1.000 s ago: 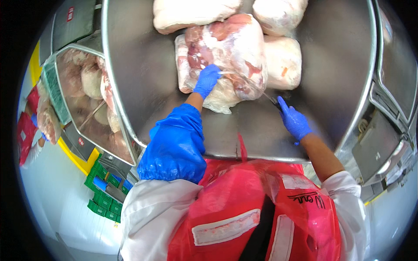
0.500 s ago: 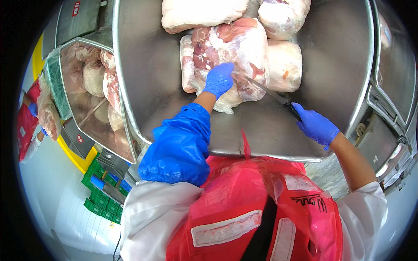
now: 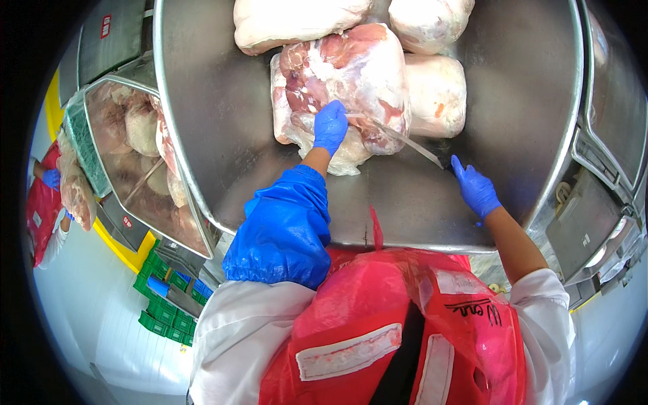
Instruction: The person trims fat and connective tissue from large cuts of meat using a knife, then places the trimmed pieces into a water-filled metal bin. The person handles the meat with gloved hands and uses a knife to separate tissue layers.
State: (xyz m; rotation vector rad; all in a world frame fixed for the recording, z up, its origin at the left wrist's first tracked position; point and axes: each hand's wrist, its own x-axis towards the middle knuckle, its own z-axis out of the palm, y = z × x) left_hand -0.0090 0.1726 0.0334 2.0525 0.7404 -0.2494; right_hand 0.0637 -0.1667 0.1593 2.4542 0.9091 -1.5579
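Note:
My left hand, in a blue glove, is closed on a pale strip of clear plastic wrap at the front of a large pink-and-white block of meat. More loose wrap bunches below that hand, against the meat's lower edge. A long knife is in my right hand, also gloved in blue, with the fingers wrapped round its dark handle. The blade points up and left, its tip end lying at the strip and the meat's front right side. Most of the handle is hidden by the hand.
The meat lies in a deep steel bin with other pale wrapped blocks around it. Left stands another bin of meat; beyond it a person in a red apron handles a bagged piece. Green crates sit on the floor.
My left hand has drawn slightly back left, with the strip now stretched out from it. My right hand and the knife have shifted a little; the view has moved slightly too.

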